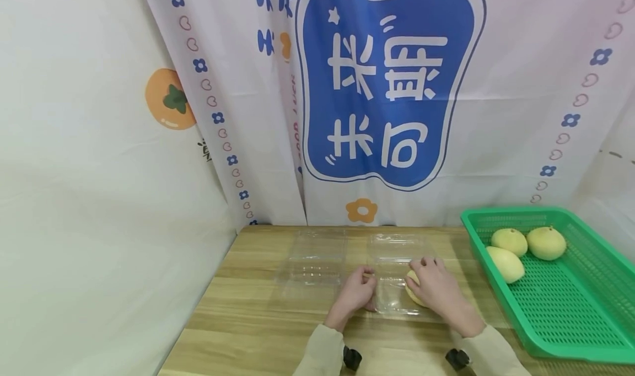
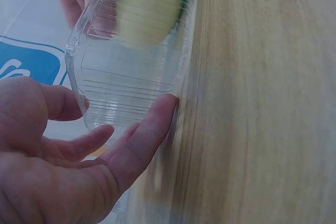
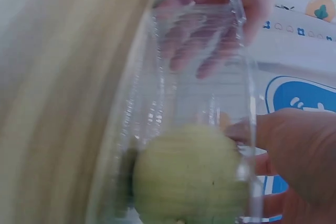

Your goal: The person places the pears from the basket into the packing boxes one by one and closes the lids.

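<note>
A pale yellow pear point(image 3: 189, 177) lies in the right part of a clear plastic clamshell box point(image 2: 131, 77), whose lid lies folded back on the far side. My left hand point(image 1: 359, 288) holds the box by its left end, with curved fingers around the rim and the lowest finger by the tabletop. At the other end my right hand point(image 1: 439, 288) grips the box's far wall. Its thumb is inside against the pear and its fingers are outside, as the right wrist view shows. From the head view, this hand partly covers the pear.
To the left lies a second clear clamshell box point(image 1: 312, 271), opened out. A green plastic basket point(image 1: 526, 321) with several pears point(image 1: 545, 242) stands on the right of the wooden table point(image 1: 238, 315). A printed curtain point(image 1: 327, 199) hangs behind the table's far edge.
</note>
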Demonstrator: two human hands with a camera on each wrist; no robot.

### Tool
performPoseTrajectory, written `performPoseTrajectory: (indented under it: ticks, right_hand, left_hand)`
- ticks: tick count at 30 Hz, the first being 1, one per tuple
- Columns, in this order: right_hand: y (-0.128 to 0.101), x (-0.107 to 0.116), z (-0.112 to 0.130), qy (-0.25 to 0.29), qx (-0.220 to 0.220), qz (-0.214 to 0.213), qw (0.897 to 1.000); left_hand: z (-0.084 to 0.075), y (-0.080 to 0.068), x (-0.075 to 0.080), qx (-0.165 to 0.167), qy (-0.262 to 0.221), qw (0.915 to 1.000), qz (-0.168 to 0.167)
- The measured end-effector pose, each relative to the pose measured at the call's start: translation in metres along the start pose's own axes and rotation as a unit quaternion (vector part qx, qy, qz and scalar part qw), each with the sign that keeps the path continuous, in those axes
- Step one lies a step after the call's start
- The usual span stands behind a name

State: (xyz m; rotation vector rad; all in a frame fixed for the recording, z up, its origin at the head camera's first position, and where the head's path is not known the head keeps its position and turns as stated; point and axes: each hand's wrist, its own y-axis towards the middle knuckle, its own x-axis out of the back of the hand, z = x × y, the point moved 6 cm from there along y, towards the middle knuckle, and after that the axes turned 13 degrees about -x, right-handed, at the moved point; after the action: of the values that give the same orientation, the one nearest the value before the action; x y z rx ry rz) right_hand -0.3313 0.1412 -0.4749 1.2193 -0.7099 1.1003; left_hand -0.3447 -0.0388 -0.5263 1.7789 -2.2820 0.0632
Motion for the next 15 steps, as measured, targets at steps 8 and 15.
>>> performPoseTrajectory:
  ticks: [8,15]
  right_hand:
    - [0.0,0.009,-0.003,-0.01,0.009,-0.006,1.0]
    - [0.004,0.02,-0.003,-0.015,0.027,0.024,0.999]
  left_hand:
    - [0.001,-0.001,-0.001,0.001,0.004,1.0,0.0]
    - [0.003,0.002,0.0,0.001,0.005,1.0,-0.001]
